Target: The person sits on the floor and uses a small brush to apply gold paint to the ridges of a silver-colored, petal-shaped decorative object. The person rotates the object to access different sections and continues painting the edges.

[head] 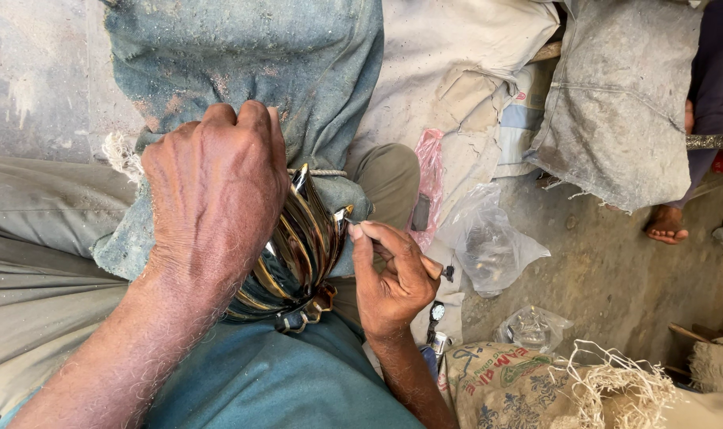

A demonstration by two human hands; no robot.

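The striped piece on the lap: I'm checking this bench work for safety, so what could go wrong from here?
1. The left hand presses the glossy ribbed piece against cloth on the knee; being smooth and curved, it might slip sideways.
2. The right hand pinches a thin tool at the piece's edge, close to the left hand's fingers; a slip could jab them.
3. The clear plastic bags lie loose on the dusty ground, so small parts could scatter.

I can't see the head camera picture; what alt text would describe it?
Seen from above, a seated person's left hand grips a stack of shiny gold-and-dark striped bangles against blue cloth on the lap, while the right hand pinches a thin tool at the top of the stack. Clear plastic bags lie on the dusty floor; another person's bare foot shows at right.
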